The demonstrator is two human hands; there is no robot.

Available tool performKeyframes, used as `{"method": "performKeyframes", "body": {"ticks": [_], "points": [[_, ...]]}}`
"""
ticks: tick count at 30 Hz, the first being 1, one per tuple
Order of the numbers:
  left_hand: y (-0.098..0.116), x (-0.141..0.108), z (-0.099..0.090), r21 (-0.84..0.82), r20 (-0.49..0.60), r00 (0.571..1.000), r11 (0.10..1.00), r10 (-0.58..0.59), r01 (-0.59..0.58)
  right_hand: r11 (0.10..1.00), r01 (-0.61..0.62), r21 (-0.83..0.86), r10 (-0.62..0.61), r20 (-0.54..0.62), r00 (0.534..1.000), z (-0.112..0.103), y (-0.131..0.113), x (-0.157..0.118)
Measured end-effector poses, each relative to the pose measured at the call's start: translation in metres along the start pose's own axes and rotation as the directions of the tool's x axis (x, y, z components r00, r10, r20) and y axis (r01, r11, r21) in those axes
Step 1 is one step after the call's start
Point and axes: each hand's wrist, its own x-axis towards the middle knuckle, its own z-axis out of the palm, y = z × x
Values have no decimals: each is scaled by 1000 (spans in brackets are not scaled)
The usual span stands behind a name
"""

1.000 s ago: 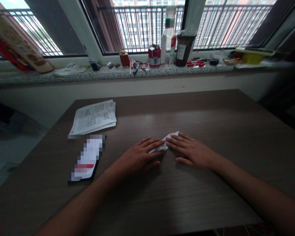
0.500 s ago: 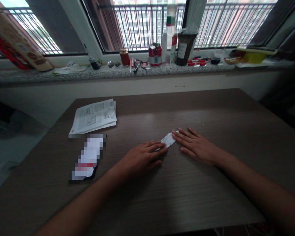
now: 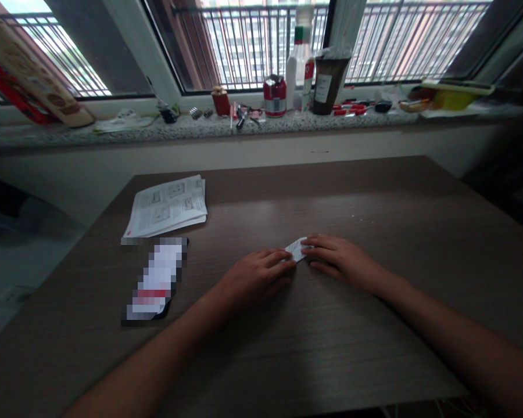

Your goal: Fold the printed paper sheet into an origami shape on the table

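Note:
A small strip of folded printed paper (image 3: pixel 296 249) lies slantwise on the brown table (image 3: pixel 261 337), between my hands. My left hand (image 3: pixel 261 273) comes in from the lower left. Its fingers are close together and hold down the near left end of the strip, covering it. From the other side my right hand (image 3: pixel 340 258) has bent fingers on the upper right end, gripping it with the fingertips. Only the middle of the paper shows. My thumbs are mostly hidden under the hands.
Printed sheets (image 3: pixel 169 206) lie at the back left of the table, with a phone (image 3: pixel 157 284) in front of them, its screen blurred out. Behind the table, the stone windowsill (image 3: pixel 244 132) bears a red can (image 3: pixel 275 96), a dark cup (image 3: pixel 329 84), bottles and small tools.
My right hand has slid slightly left and drawn in its outstretched fingers, which now bend over the paper's end. Less of the strip shows. My left hand stays nearly in place.

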Motion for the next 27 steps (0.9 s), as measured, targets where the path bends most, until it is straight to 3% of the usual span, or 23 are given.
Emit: {"method": "performKeyframes", "body": {"ticks": [13,22,27], "points": [[-3,0,1,-5,15,1000,1000,-1,1,996,-65,63,73,-134,988,8,-2,10],[1,2,2,49,16,1000,999,13,-14,995,-101,-1,100,-130,986,10,-5,10],[3,1,2,2,11,1000,1000,8,-8,989,-26,-149,19,-46,999,5,-8,2]]}}
